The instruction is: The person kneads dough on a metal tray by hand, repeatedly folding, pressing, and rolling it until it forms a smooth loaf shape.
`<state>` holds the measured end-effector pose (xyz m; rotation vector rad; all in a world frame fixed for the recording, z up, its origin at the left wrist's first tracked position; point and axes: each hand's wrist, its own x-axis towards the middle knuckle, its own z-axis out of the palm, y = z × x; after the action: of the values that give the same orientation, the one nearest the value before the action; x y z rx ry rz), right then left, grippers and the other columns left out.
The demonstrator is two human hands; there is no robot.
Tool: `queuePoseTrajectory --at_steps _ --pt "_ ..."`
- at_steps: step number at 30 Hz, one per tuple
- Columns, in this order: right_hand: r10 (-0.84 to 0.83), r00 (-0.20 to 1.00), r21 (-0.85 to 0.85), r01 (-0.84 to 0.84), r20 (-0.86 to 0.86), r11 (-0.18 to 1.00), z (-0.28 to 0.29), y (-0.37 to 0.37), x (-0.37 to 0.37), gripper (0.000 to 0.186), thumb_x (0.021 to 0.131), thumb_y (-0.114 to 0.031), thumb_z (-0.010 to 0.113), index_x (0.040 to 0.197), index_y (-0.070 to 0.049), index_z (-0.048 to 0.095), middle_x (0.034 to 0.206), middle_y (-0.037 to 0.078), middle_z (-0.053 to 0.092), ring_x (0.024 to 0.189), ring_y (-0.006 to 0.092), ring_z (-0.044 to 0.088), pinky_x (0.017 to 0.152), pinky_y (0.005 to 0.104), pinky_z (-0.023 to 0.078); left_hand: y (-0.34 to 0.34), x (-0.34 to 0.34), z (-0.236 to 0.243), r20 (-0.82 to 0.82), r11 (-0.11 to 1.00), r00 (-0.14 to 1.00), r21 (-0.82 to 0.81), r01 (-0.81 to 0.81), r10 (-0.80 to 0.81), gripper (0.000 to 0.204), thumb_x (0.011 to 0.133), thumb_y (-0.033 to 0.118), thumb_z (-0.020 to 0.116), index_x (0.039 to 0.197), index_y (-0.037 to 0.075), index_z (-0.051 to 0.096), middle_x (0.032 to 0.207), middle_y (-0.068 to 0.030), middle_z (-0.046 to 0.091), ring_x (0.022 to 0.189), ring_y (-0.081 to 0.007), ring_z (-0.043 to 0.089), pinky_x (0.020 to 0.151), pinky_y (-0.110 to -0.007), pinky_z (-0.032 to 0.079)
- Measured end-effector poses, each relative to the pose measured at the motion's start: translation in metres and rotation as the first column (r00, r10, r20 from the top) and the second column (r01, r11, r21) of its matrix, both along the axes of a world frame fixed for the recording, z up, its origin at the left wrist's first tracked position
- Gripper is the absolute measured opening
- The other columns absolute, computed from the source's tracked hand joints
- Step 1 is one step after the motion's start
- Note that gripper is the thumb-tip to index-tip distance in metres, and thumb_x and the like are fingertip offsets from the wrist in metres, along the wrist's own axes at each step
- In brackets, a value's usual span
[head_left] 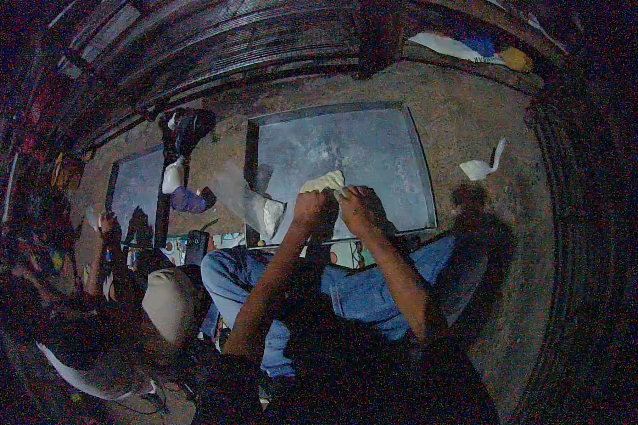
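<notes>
The cream piece (323,182) lies at the far side of your two hands, its long axis running crosswise in front of you, its right end angled a little farther from you than its left. Your left hand (312,210) sits below the bulk of it, so that is the nearer of the two; your right hand (361,207) meets it only at the right end, with the thumb side turned in toward the left hand. Both hands are clenched, the fingers curled in on the piece's near edge, and your knuckles hide how much of it is inside each grip. The two hands are close together, just beside each other, with a narrow gap showing between them. All of this is over the near half of the grey tray (379,152), right of its middle line's left side; you cannot tell from above whether the piece touches the tray or hangs just clear of it. To the left of your left hand, near it but apart, a white lump (272,217) stands at the tray's left edge, and well off to your right a white scrap (477,169) lies on the floor (507,234).
</notes>
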<state>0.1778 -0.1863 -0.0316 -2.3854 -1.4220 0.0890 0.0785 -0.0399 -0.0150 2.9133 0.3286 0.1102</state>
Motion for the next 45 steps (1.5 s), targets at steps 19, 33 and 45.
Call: queuePoseTrajectory --at_steps 19,33,45 --pt "0.084 0.833 0.208 -0.232 0.546 0.950 -0.035 0.035 0.005 0.021 0.090 -0.021 0.053 0.105 -0.009 0.062 0.108 0.011 0.065 0.090 0.0305 0.062 0.075 0.0455 0.047 0.048 0.000 0.007 0.224 0.964 0.974 -0.255 0.079 -0.021 0.049 0.075 0.027 0.074 0.116 0.008 0.054 0.093 -0.0171 0.068 0.082 -0.0417 0.065 0.070 -0.046 0.053" --pt "0.072 0.997 -0.151 -0.074 -0.016 0.986 0.041 0.027 -0.010 0.029 0.087 -0.010 0.053 0.114 -0.006 0.064 0.127 0.012 0.057 0.126 0.0278 0.049 0.105 0.0500 0.034 0.026 -0.027 -0.009 0.076 0.985 0.985 -0.074 0.158 -0.153 0.028 0.084 0.018 0.061 0.107 0.005 0.059 0.100 -0.0166 0.065 0.091 -0.0356 0.063 0.079 -0.045 0.051" --pt "-0.094 0.900 -0.260 -0.022 -0.425 0.965 0.081 0.012 0.009 0.018 0.082 -0.013 0.062 0.097 -0.004 0.067 0.106 0.014 0.067 0.098 0.0340 0.065 0.081 0.0416 0.053 0.067 0.020 -0.066 -0.144 0.957 0.979 -0.272 0.102 -0.145 0.047 0.084 0.034 0.066 0.114 0.002 0.047 0.091 -0.0235 0.064 0.080 -0.0403 0.065 0.067 -0.050 0.052"
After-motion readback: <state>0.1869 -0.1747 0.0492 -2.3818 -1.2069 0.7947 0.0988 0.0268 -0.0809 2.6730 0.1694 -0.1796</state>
